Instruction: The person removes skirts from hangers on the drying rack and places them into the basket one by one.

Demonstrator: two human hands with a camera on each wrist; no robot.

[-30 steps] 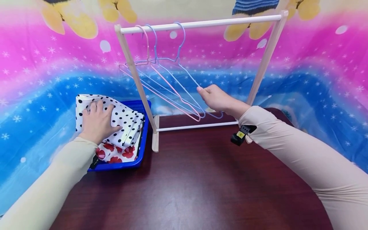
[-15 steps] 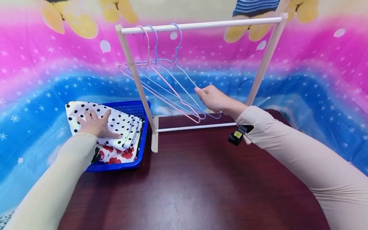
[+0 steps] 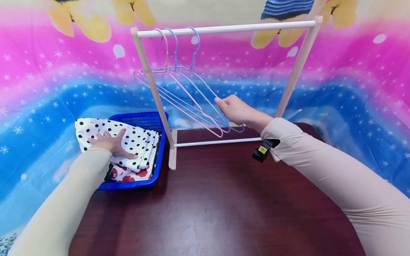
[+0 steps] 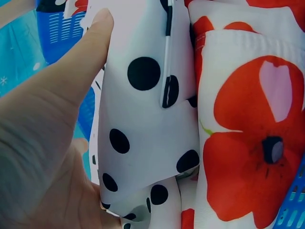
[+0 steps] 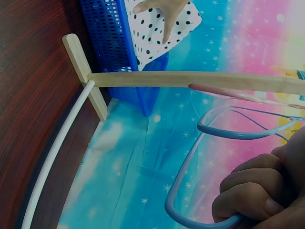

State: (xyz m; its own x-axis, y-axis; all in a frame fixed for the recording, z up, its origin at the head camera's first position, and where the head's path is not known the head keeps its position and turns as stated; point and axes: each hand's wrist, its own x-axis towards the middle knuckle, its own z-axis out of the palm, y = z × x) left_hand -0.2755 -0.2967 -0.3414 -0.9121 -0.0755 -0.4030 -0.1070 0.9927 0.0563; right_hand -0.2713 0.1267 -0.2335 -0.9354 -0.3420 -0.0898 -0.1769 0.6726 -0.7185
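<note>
My left hand [image 3: 107, 144] lies on a folded white cloth with black polka dots [image 3: 131, 137], its fingers spread and thumb apart. That cloth sits on top of a white cloth with red flowers [image 3: 126, 174] in a blue plastic basket [image 3: 137, 184]. In the left wrist view the thumb lies along the polka-dot cloth [image 4: 143, 109]; some fingertips are hidden. My right hand [image 3: 235, 109] grips one side of a blue hanger [image 3: 205, 83], fingers curled round its wire in the right wrist view. Its hook hangs on the rack's top bar [image 3: 243, 27].
Another blue hanger [image 3: 175, 46] and a pink hanger [image 3: 165, 46] hang close together near the rack's left post [image 3: 148, 78]. A lower white bar [image 3: 217, 142] joins the rack's feet on the dark wooden table [image 3: 205, 206]. A patterned curtain stands behind.
The polka-dot cloth has come down flatter onto the basket under my left hand. My right hand has slid the blue hanger slightly left along the bar.
</note>
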